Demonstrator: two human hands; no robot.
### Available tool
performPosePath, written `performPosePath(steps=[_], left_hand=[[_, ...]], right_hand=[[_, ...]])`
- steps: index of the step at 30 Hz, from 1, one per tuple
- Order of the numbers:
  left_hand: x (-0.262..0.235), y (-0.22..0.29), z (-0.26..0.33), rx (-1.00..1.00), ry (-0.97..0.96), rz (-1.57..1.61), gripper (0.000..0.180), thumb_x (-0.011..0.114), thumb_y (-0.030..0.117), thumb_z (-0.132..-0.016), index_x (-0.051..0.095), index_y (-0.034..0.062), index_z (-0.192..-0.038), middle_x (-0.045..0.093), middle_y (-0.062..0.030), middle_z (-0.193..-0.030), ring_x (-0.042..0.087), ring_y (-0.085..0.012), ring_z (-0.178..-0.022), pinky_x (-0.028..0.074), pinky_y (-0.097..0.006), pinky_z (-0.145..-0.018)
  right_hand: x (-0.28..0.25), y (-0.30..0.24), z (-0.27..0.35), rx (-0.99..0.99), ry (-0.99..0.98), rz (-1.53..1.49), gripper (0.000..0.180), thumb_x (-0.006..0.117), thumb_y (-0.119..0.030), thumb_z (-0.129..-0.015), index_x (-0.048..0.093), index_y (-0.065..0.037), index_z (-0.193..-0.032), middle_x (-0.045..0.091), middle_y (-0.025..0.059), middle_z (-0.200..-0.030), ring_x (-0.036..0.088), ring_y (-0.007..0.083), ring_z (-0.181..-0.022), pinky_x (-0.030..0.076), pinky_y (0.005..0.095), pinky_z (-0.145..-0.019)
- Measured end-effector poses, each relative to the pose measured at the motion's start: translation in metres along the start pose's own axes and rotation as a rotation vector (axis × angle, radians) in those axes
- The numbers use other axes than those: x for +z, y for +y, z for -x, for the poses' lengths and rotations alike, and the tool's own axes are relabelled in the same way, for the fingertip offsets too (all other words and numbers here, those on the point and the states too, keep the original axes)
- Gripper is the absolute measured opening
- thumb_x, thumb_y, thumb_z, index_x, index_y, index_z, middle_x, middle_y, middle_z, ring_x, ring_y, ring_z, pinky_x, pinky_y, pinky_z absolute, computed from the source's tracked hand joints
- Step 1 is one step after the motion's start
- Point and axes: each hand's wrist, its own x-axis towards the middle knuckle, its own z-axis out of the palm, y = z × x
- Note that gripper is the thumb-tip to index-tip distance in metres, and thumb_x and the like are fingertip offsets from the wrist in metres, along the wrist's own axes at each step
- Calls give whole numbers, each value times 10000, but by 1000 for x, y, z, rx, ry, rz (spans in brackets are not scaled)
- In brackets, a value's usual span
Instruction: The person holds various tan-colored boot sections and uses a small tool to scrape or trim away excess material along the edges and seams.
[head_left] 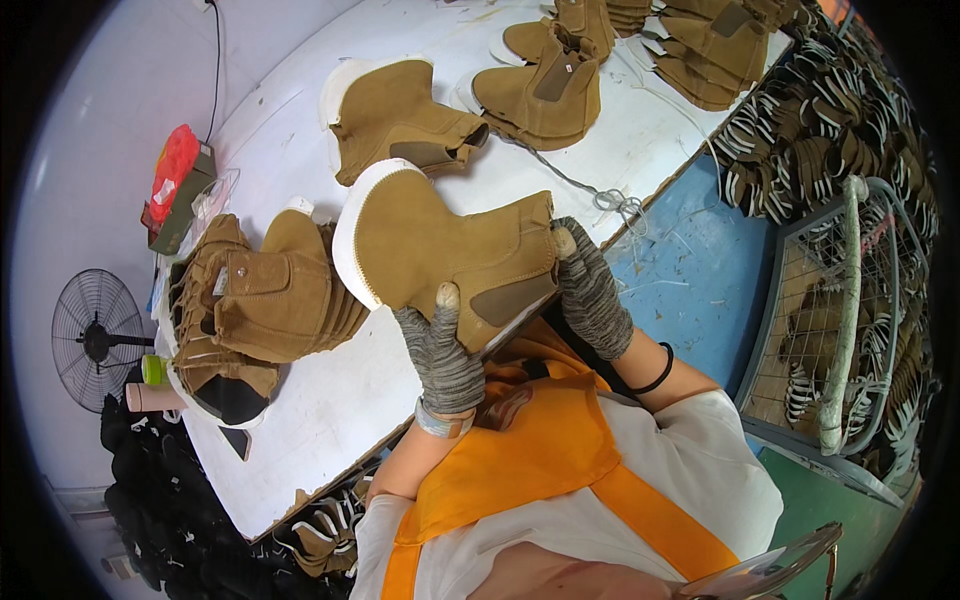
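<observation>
I see, dead centre, a tan suede boot upper (415, 240), rimmed by a curved white toe band (350, 240), with a dark brown wedge-shaped panel (510, 297) at its four o'clock. The fingerless knit gloves (597, 300) on it are streaked light grey and charcoal. Toward five o'clock, a bright orange cloth apron (530, 450) covers a white short-sleeved shirt (690, 470). The broad flat tabletop (330, 405) is white, the smooth floor (700, 290) near three o'clock blue, the round wire fan (97, 343) at nine black, the crumpled plastic bag (175, 168) at ten red.
</observation>
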Motion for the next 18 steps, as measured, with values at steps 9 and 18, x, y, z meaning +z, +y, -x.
performPosePath(steps=[9, 18], left_hand=[[2, 3, 3, -1, -5, 7, 696, 641, 205, -911, 241, 96, -1469, 436, -155, -1372, 526, -296, -1198, 486, -428, -1000], [-3, 3, 2, -17, -15, 34, 700, 644, 204, -910, 234, 97, -1468, 428, -150, -1379, 510, -296, -1218, 479, -423, -1007]], right_hand=[[8, 0, 2, 179, 22, -150, 546, 396, -513, -1004, 555, -12, -1149, 621, 82, -1058, 569, 138, -945, 480, 282, -841], [-2, 6, 0, 171, -24, 31, 526, 413, -510, -1000, 560, -28, -1152, 622, 64, -1056, 568, 128, -956, 477, 276, -852]])
